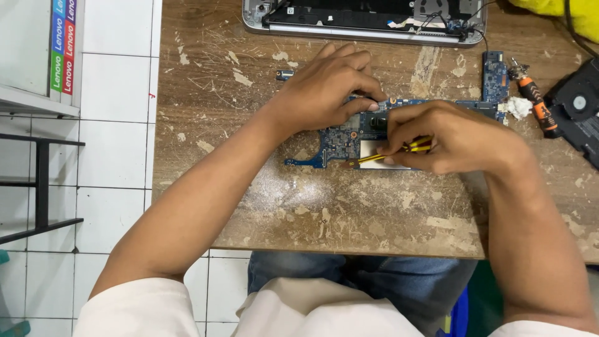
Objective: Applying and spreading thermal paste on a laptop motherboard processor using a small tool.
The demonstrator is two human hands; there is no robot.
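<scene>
Blue circuit board [340, 140] is lying flat on the wooden counter [312, 206], long axis running left-right, w/ a narrower arm going up at its right end near the laptop base [365, 19]. Left hand [327, 87] is resting on the board's upper middle, fingers curled & pressed down on it; grip is bearing on the board, not pinching. Right hand [452, 137] is pinching a yellow-handled tool [390, 151], grip closed tight around the handle. Tool's long axis is lying nearly horizontal, tip pointing left & slightly down, sitting over a pale square patch on the board's lower edge. Outward: small connector piece [284, 74] just above-left of the left hand, orange-handled screwdriver [536, 103] & white wad [517, 107] at the board's right end, black fan [577, 109] at the far right, yellow cloth [561, 12] in the top corner.
</scene>
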